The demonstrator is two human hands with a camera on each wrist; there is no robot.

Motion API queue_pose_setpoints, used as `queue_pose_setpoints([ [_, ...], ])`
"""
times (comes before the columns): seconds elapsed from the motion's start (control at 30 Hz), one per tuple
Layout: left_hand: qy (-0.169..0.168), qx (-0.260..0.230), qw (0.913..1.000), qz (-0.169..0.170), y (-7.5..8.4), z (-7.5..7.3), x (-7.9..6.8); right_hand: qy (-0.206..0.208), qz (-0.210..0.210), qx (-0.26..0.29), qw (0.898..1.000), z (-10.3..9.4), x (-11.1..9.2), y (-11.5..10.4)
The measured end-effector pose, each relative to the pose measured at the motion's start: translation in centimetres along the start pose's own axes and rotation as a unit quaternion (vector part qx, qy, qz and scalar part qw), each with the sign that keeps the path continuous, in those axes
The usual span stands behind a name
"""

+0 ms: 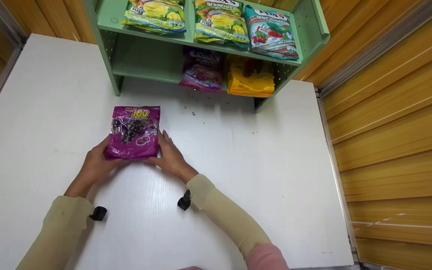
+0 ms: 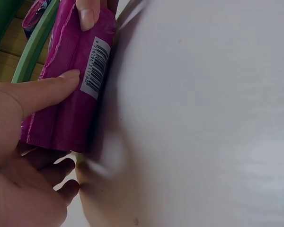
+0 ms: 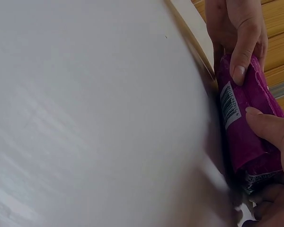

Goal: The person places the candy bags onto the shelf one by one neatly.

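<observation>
A purple candy bag (image 1: 135, 135) marked "100", with dark berries pictured on its front, is held between both hands above the white table. My left hand (image 1: 98, 163) grips its lower left side, thumb along the bottom edge. On the lower right side, my right hand (image 1: 171, 155) holds it the same way. Both thumbs press the bag's bottom face near a barcode label (image 2: 95, 67) in the left wrist view. The right wrist view shows the same purple bag (image 3: 246, 137) between the two hands, its bottom close to the tabletop.
A green shelf (image 1: 144, 63) stands at the table's back. Its upper level holds two yellow-green candy bags (image 1: 156, 17) and a teal one (image 1: 272, 33). Below sit a dark purple bag (image 1: 203, 71) and a yellow bag (image 1: 251, 77). Wood-slat walls (image 1: 396, 157) flank the white table (image 1: 276, 180).
</observation>
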State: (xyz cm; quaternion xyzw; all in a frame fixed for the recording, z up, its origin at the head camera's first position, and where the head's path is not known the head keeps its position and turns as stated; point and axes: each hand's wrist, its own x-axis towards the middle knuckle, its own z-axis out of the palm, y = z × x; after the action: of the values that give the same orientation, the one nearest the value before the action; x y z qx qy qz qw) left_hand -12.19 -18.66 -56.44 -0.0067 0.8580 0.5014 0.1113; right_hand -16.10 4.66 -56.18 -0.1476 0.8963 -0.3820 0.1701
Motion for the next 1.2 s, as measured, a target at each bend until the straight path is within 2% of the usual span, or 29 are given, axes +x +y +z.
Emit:
queue_pose_setpoints([
  [0.3, 0.007, -0.008, 0.9998, 0.019, 0.0, 0.1, -0.1, 0.005, -0.018, 0.015, 1.000, 0.0, -0.2, -0.1],
  [0.53, 0.003, -0.014, 0.9999, 0.005, 0.5, 0.0, -0.1, 0.010, -0.016, 0.023, 1.000, 0.0, -0.3, -0.1],
  [0.67, 0.008, -0.016, 0.9997, 0.017, 0.8, 0.0, 0.0, 0.016, -0.022, 0.024, 0.999, -0.3, -0.3, -0.2],
  [0.83, 0.016, -0.009, 0.9995, 0.024, 1.4, 0.0, 0.2, 0.026, -0.041, 0.020, 0.999, -0.9, -0.2, -0.4],
  [0.97, 0.018, -0.010, 0.9995, 0.024, 2.1, -0.2, 0.4, 0.032, -0.039, 0.021, 0.999, -1.3, -0.2, -0.8],
  [1.2, 0.031, -0.009, 0.9981, 0.052, 3.3, -0.5, 0.8, 0.044, -0.044, 0.023, 0.998, -2.3, 0.0, -1.2],
])
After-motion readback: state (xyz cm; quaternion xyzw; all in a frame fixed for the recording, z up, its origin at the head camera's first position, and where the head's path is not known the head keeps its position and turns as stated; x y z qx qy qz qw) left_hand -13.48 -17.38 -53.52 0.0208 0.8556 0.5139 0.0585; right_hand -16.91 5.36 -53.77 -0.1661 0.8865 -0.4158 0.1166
